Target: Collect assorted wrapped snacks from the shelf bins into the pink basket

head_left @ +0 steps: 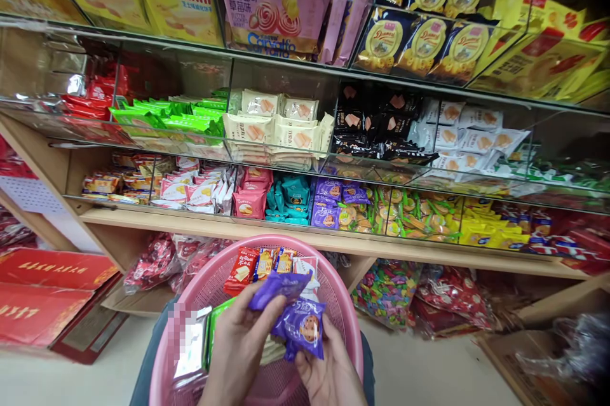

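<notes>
My left hand [248, 336] pinches a purple cookie packet [279, 288] between thumb and fingers. Fingers of my right hand [328, 365] close around another purple cookie packet [307, 328], printed with a round cookie. Both hands are over a pink plastic basket [353, 336] resting on my lap. Inside it lie a red snack packet [241, 269], blue-and-orange packets [274, 263], a white packet [307, 269], a silvery packet [194, 345] and a green packet [220, 317], partly hidden by my left hand.
Ahead, shelves with clear dividers hold many wrapped snacks, among them purple packets [328, 203], teal packets [290, 197] and yellow packets [493, 225]. A wooden ledge [200, 225] runs just beyond the basket. A red box [52, 295] stands left; bagged sweets [388, 291] and a cardboard box [528, 355] are right.
</notes>
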A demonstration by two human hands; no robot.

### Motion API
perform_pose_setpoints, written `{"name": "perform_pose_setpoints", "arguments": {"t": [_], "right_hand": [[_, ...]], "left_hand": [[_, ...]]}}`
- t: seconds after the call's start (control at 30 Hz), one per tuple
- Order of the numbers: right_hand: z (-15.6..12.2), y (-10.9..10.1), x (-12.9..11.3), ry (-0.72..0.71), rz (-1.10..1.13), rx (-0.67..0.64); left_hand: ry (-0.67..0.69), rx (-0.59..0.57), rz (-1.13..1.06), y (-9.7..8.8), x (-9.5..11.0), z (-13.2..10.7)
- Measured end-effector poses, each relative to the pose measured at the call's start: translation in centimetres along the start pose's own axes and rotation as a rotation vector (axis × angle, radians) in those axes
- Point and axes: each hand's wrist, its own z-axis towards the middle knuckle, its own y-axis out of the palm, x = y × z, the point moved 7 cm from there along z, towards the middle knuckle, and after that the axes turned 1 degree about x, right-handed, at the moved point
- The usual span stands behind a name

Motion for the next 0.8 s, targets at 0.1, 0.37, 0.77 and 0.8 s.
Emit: {"name": "perform_pose_setpoints", "arguments": {"t": [0.1, 0.37, 0.77, 0.8], "right_hand": [[0.1, -0.2, 0.1, -0.001, -0.014, 0.017], [0.7, -1.2, 0.0, -0.100, 0.008, 0.064], [0.7, -2.1, -0.5, -0.300, -0.021, 0.140], [0.5, -1.9, -0.5, -0.297, -0.009, 0.140]], "left_hand": [[-0.166, 0.040, -0.197, -0.2, -0.5, 0.2], [-0.259, 0.050, -0.328, -0.3, -0.8, 0.3], [-0.223, -0.113, -0.229, 1.5, -1.2, -1.1], [-0.183, -0.105, -0.169, 1.7, -1.3, -1.1]]}}
